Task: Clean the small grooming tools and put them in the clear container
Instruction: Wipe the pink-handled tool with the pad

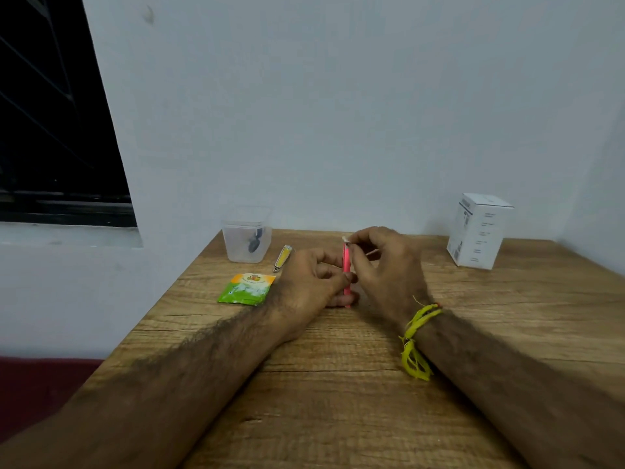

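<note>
Left hand (313,282) holds pink tool (346,269); right hand (385,262) pinches cotton swab (367,252)

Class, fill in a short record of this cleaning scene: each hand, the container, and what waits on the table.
Left hand: holds pink tool upright
Right hand: pinches cotton swab at the tool's top
Clear container: one dark tool inside, no lid on it
Waiting: yellow nail clipper, beside container
Also on table: green sachet, white box

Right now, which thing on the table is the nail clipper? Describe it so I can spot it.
Start at the clear container at the wooden table's far left edge. Just right of it, beside the left hand, lies the nail clipper: slim, metal, yellow-faced, unlike the flat green sachet nearer you.
</note>
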